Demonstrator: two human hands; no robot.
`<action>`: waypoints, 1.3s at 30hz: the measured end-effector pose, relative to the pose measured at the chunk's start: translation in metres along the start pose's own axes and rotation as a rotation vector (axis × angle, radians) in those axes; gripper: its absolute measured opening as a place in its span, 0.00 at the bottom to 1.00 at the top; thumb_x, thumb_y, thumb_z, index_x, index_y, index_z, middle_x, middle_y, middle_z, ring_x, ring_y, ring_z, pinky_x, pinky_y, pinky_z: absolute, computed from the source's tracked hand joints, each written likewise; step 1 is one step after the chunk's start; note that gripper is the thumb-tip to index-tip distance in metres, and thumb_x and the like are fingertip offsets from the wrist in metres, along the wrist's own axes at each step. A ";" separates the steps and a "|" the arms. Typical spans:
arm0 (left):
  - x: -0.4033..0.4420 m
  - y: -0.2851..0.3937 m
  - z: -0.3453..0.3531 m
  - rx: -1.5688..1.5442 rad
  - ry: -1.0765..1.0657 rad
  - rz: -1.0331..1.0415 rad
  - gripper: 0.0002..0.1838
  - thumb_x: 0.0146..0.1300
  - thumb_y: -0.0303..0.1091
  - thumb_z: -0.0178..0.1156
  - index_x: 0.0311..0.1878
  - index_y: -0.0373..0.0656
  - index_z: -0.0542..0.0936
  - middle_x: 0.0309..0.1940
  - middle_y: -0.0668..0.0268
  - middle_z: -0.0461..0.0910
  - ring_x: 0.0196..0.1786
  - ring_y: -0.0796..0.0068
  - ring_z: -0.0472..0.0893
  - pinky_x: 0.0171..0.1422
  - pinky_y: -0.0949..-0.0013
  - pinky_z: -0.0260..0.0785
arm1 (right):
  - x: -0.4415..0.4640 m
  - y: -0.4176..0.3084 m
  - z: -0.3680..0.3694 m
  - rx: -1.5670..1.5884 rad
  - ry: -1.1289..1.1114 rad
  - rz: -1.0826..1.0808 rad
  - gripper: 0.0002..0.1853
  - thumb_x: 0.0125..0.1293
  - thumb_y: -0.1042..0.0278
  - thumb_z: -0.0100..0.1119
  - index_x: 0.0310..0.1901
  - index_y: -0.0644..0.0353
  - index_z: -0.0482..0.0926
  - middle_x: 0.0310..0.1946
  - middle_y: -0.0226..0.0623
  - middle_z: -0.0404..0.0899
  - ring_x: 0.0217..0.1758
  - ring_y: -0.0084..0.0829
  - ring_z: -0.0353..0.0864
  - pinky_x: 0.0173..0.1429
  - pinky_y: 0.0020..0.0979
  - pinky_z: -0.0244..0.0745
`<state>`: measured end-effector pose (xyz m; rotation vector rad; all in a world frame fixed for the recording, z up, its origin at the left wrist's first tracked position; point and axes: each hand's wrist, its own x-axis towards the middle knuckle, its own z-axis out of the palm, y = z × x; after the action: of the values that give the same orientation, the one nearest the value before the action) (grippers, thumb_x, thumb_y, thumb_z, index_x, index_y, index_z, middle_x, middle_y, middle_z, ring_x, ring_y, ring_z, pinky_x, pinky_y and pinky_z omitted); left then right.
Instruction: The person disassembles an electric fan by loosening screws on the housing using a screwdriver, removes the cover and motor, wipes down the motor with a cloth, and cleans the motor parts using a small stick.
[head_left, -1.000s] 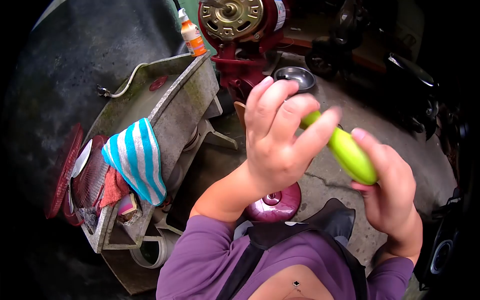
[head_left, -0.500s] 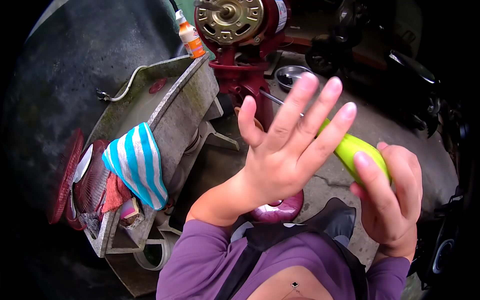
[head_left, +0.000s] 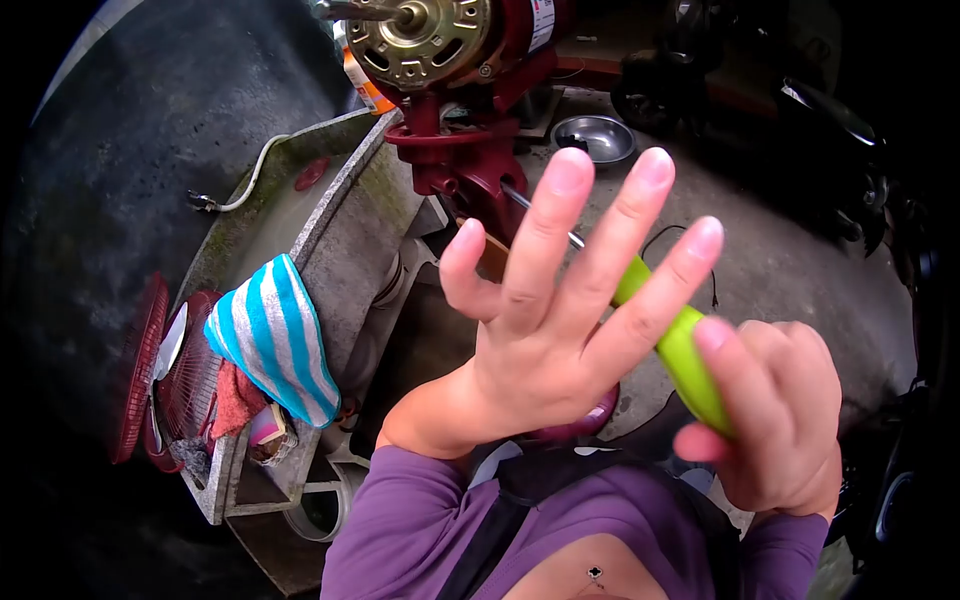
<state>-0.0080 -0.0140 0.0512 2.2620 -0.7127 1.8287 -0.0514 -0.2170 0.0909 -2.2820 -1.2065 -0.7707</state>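
My right hand (head_left: pixel 785 410) is wrapped round the lower end of a bright green handle (head_left: pixel 690 365), from which a thin metal shaft (head_left: pixel 516 197) runs up to a dark red motor stand (head_left: pixel 455 160). The far end of the shaft lies at an opening in the stand. In front of the handle's upper part is my left hand (head_left: pixel 560 320), fingers spread, back of the hand showing; whether it touches the handle cannot be told. Above the stand sits a round, brass-coloured motor (head_left: pixel 425 40) with a spindle pointing left.
At left stands a concrete sink (head_left: pixel 345 195) with a striped cloth (head_left: pixel 275 340), red fan guards (head_left: pixel 190 370) and an orange bottle (head_left: pixel 365 85). A metal bowl (head_left: pixel 597 140) lies on the floor beyond my hands. Dark motorbike parts stand at right.
My left fingers, curled near the handle a second ago, have spread apart. The green handle and my right hand have shifted down and left. The motor stands further left in view.
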 end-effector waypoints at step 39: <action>-0.004 0.001 -0.020 0.047 -0.062 -0.014 0.07 0.64 0.41 0.66 0.44 0.60 0.84 0.44 0.83 0.87 0.43 0.78 0.73 0.63 0.69 0.52 | 0.000 -0.016 0.001 0.017 0.108 -0.007 0.31 0.64 0.49 0.64 0.61 0.65 0.74 0.33 0.41 0.77 0.27 0.37 0.76 0.29 0.32 0.70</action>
<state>-0.0267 -0.0062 0.0519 2.3568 -0.6681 1.7946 -0.0644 -0.2079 0.0919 -2.1943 -1.1679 -0.8713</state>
